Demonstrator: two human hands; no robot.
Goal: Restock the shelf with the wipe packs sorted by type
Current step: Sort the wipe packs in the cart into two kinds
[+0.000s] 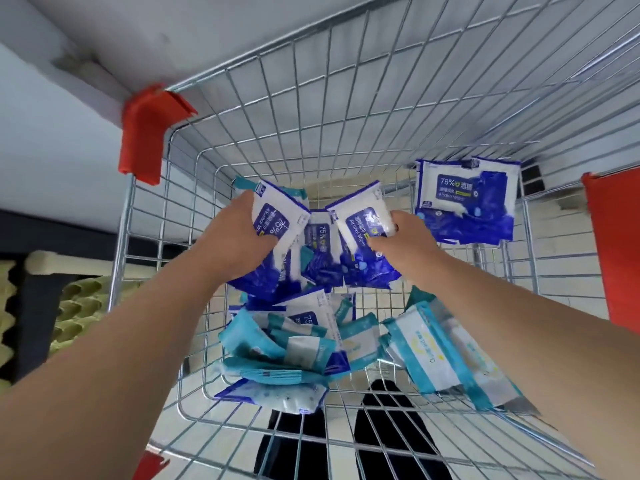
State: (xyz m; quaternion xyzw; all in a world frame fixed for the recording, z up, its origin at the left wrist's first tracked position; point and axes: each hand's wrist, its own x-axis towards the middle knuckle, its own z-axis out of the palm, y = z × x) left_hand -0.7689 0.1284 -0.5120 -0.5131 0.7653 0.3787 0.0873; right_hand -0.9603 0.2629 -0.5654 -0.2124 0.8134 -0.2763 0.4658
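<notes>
Two bare forearms reach down into the wire cart [346, 98]. Light teal wipe packs [294, 344] lie heaped on its floor towards the near edge, one teal pack [443, 355] tilted at the near right. The left hand [239, 233] curls its fingers and thumb round a dark blue alcohol wipe pack [273, 220] mid-cart; the right hand [405, 240] grips a second blue pack [363, 230] by its edge. A third blue pack [320, 247] sits between them. More blue packs [464, 202] lean against the far right wall. A red corner guard [145, 133] caps the far left corner.
</notes>
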